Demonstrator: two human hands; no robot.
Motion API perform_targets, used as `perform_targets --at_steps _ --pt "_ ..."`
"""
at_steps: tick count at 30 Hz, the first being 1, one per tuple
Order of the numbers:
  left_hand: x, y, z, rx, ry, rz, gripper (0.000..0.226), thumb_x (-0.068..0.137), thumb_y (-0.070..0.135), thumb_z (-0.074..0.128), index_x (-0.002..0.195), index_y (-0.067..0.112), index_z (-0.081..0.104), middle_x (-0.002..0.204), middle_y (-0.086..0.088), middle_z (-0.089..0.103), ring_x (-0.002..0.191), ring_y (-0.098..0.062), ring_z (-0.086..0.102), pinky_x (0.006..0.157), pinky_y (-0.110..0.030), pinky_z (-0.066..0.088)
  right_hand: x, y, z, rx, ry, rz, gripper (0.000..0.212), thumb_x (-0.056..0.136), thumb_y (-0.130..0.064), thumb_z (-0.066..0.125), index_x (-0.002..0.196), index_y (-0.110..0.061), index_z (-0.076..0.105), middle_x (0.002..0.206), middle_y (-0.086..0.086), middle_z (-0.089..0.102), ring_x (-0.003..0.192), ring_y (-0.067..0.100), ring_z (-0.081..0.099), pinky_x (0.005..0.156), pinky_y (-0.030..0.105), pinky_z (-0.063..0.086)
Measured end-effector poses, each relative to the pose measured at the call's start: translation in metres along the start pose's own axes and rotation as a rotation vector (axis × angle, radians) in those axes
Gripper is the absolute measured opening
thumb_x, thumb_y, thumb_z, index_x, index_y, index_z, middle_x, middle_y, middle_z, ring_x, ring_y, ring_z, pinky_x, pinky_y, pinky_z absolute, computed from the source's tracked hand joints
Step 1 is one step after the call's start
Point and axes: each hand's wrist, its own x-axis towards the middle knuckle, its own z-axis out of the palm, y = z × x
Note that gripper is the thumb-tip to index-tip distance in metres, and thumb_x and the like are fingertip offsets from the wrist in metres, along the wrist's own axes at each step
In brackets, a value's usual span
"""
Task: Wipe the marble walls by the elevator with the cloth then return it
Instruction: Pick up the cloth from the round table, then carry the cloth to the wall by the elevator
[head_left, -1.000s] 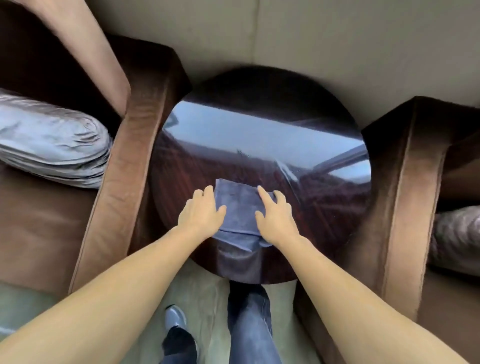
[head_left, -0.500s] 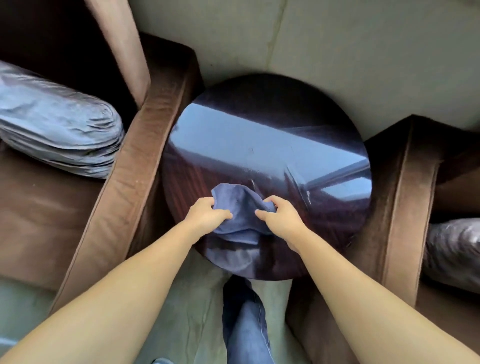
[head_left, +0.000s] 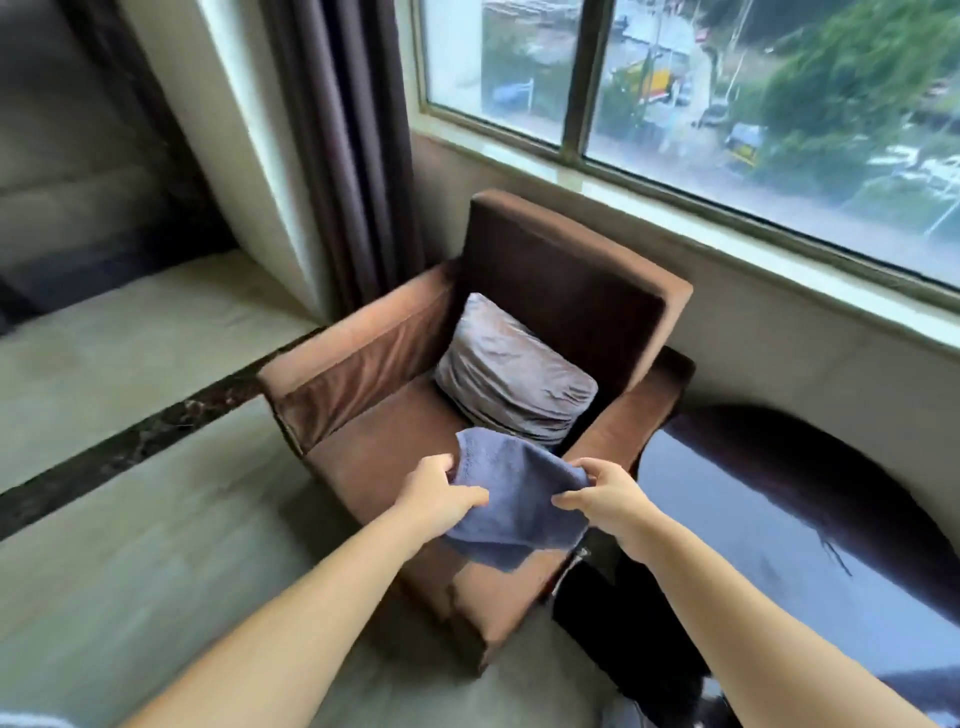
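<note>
**Ana:** Where is the blue cloth (head_left: 514, 504)?

**Ben:** Up in the air, over the front of the brown armchair (head_left: 374, 436) seat.

**Ana:** Who holds it?

**Ben:** Both hands. The left hand (head_left: 441, 499) pinches its left side. The right hand (head_left: 602, 499) pinches its right side. The cloth sags between them.

**Ana:** What changed?

**Ben:** A moment ago it lay by the near edge of the round dark table (head_left: 779, 519). Now it is off the table, and the table sits over to the right.

**Ana:** So?

**Ben:** I think the pick-up is done. No elevator shows yet, so the wiping still waits.
</note>
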Motion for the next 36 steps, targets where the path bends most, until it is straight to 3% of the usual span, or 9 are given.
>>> perform_targets --at_steps 3,7,12,16,19,26,31,34,36 --pt "-0.038 -0.036 -0.113 -0.091 0.164 -0.025 0.058 0.059 0.032 0.075 0.111 0.010 0.064 0.107 -0.008 0.072 0.098 -0.024 0.068 0.088 -0.040 0.056 -0.018 -0.089 0.082 -0.072 -0.125 -0.165 0.022 0.075 0.001 0.074 0.090 -0.014 0.068 0.080 0.004 0.066 0.073 0.017 0.060 0.069 0.030 0.051" --pt "-0.070 -0.081 -0.221 -0.226 0.379 -0.080 0.044 0.075 0.018 0.075 0.115 0.008 0.060 0.109 -0.013 0.070 0.098 -0.028 0.067 0.075 -0.033 0.053 -0.034 -0.184 0.174 -0.152 -0.201 -0.397 0.019 0.075 -0.001 0.074 0.089 -0.013 0.069 0.084 0.008 0.071 0.078 0.019 0.063 0.078 0.035 0.054" --pt "-0.067 -0.125 -0.305 -0.307 0.503 -0.141 0.054 0.077 0.016 0.077 0.126 0.008 0.057 0.117 -0.013 0.069 0.102 -0.028 0.066 0.084 -0.035 0.051 -0.024 -0.254 0.250 -0.280 -0.261 -0.551 0.017 0.073 -0.013 0.076 0.076 -0.024 0.062 0.079 0.006 0.067 0.078 0.021 0.063 0.081 0.044 0.055" --pt "-0.033 -0.142 -0.340 -0.258 0.485 -0.174 0.036 0.079 0.015 0.074 0.112 0.012 0.060 0.107 -0.008 0.070 0.097 -0.026 0.065 0.083 -0.034 0.051 0.012 -0.285 0.289 -0.288 -0.278 -0.537 0.029 0.076 -0.011 0.075 0.066 -0.028 0.053 0.071 -0.004 0.059 0.073 0.017 0.056 0.078 0.042 0.052" --pt "0.017 -0.153 -0.374 -0.180 0.462 -0.194 0.019 0.079 0.015 0.071 0.092 0.021 0.058 0.097 -0.005 0.069 0.094 -0.027 0.065 0.079 -0.032 0.050 0.065 -0.311 0.327 -0.272 -0.275 -0.488 0.018 0.079 -0.014 0.072 0.082 -0.028 0.062 0.086 -0.002 0.068 0.087 0.021 0.064 0.083 0.039 0.053" --pt "0.152 -0.158 -0.473 -0.197 0.378 -0.259 0.025 0.081 0.013 0.072 0.104 0.014 0.060 0.103 -0.010 0.071 0.098 -0.029 0.066 0.080 -0.033 0.051 0.201 -0.377 0.402 -0.194 -0.284 -0.341 0.013 0.082 -0.011 0.070 0.085 -0.022 0.064 0.075 -0.006 0.063 0.075 0.015 0.056 0.075 0.031 0.048" --pt "0.231 -0.145 -0.550 -0.159 0.337 -0.206 0.020 0.082 0.010 0.071 0.096 0.020 0.062 0.098 -0.007 0.072 0.094 -0.025 0.067 0.081 -0.033 0.051 0.275 -0.442 0.435 -0.104 -0.281 -0.238 0.019 0.086 -0.007 0.069 0.103 -0.017 0.068 0.096 0.002 0.072 0.086 0.015 0.063 0.084 0.031 0.052" --pt "0.289 -0.145 -0.598 -0.151 0.337 -0.200 0.020 0.079 0.012 0.072 0.084 0.026 0.059 0.092 -0.001 0.072 0.092 -0.023 0.068 0.085 -0.036 0.054 0.335 -0.484 0.466 -0.113 -0.271 -0.231 0.015 0.084 -0.008 0.071 0.096 -0.017 0.069 0.091 0.003 0.071 0.084 0.017 0.062 0.087 0.037 0.052" --pt "0.330 -0.147 -0.626 -0.150 0.321 -0.201 0.022 0.078 0.012 0.072 0.080 0.028 0.058 0.088 0.002 0.071 0.092 -0.024 0.068 0.086 -0.037 0.054 0.375 -0.508 0.487 -0.153 -0.252 -0.232 0.012 0.083 -0.011 0.072 0.085 -0.021 0.066 0.083 -0.001 0.067 0.080 0.016 0.059 0.082 0.033 0.050"
